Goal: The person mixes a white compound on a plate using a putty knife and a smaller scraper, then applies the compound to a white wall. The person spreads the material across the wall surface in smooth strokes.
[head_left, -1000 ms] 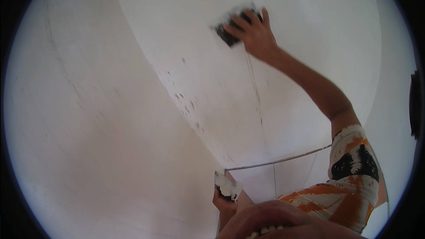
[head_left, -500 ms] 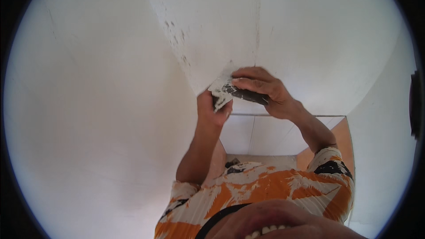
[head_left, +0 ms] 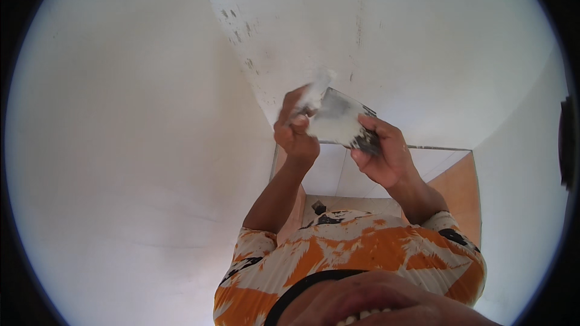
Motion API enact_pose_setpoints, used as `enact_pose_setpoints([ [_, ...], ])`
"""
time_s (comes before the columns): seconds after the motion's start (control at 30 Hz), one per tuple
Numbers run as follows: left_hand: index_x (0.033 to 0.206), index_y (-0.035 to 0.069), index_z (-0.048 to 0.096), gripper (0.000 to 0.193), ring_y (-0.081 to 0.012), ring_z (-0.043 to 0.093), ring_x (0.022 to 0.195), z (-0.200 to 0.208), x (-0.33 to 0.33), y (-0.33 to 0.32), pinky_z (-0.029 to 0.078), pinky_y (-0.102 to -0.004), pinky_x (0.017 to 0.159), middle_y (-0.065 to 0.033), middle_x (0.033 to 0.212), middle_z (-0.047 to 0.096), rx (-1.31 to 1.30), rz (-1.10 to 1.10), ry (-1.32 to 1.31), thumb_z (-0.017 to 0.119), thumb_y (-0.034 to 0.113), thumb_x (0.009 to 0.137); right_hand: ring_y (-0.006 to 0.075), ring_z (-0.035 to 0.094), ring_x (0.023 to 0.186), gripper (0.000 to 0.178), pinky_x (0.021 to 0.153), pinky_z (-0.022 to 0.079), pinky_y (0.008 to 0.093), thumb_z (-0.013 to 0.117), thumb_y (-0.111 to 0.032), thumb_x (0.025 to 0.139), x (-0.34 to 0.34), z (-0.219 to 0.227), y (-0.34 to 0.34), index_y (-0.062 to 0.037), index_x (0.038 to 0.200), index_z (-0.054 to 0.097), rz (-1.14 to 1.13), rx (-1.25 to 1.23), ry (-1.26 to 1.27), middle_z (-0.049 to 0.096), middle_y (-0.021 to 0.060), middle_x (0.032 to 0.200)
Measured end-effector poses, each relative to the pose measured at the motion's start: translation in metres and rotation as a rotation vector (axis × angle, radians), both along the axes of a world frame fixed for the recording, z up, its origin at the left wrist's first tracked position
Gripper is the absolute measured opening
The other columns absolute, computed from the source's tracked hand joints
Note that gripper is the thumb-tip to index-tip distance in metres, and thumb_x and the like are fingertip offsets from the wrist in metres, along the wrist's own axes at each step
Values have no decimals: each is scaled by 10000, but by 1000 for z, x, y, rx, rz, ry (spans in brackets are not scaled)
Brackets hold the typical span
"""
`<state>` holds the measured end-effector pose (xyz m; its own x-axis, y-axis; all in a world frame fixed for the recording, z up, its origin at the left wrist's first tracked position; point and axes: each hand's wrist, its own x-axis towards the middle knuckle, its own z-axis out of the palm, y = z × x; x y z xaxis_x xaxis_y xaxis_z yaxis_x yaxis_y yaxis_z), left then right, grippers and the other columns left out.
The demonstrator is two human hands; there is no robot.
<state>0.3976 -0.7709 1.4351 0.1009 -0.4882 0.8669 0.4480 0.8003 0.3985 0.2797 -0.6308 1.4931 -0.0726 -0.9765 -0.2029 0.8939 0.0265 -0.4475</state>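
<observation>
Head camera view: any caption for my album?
Left hand holding a blurred, white-smeared tool, right hand holding a smeared scraper, before a pale, dark-flecked surface.

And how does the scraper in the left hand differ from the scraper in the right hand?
The left scraper looks narrow and blurred from this angle; the right scraper shows a broader, clearer face. The left scraper appears mostly pale, while the right scraper has a visible dark section at its gripped end. Both look smeared with whitish material.
</observation>
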Motion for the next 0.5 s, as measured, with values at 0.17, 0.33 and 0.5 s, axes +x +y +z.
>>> enact_pose_setpoints([
  [0.17, 1152, -76, 644, 330, -323, 676, 1000, 15, -4, -11, 533, -388, 877, -219, 1113, 703, -326, 16, -180, 484, 171, 1004, 177, 645, 718, 159, 560, 590, 270, 626, -137, 916, -18, 15, -5, -21, 1013, 578, -59, 70, 106, 634, 72, 873],
  [0.33, 1071, -48, 686, 243, -324, 707, 853, 25, -12, -14, 563, -376, 798, -182, 1010, 729, -313, 59, -287, 544, 49, 900, 188, 655, 711, 149, 572, 592, 299, 612, -126, 908, -52, 48, 16, -28, 1019, 593, -136, -49, 211, 641, 80, 851],
  [0.5, 902, 9, 606, 297, -52, 453, 673, -7, -24, -51, 417, -257, 606, 52, 762, 506, 375, -327, -149, 574, 280, 1018, 221, 680, 811, 234, 723, 605, 416, 648, -137, 891, -98, 207, 5, 9, 1069, 603, -652, -511, 846, 668, 95, 924],
])
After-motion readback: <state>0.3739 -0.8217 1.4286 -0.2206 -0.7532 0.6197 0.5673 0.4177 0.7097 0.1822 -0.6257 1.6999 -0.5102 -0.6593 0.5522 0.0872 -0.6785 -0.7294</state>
